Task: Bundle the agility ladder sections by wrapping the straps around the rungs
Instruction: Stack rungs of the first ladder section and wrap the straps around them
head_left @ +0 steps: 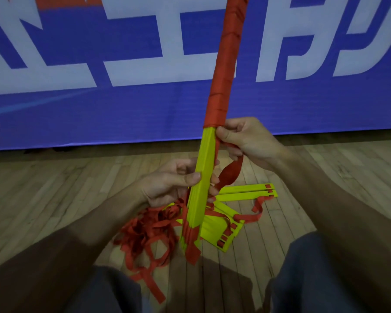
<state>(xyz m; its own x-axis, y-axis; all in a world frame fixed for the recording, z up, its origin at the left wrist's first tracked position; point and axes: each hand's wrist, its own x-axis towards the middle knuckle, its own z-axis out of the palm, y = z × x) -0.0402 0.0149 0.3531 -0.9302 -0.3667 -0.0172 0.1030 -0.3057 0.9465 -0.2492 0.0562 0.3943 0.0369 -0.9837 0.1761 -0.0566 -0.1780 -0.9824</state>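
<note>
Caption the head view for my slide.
Left hand grips the upright stack of yellow rungs while the right hand pinches the red strap below the wrapped section.

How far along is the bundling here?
Done: the upper part of the rung stack is wrapped in red strap. In hand: left hand grips the bare yellow part, right hand pinches the strap at the wrap's edge. Left: the lower stack, the loose strap pile, other rungs on the floor.

left hand (pixel 174 179) grips yellow rungs (pixel 207 163); right hand (pixel 246 138) pinches red strap (pixel 230 171).
</note>
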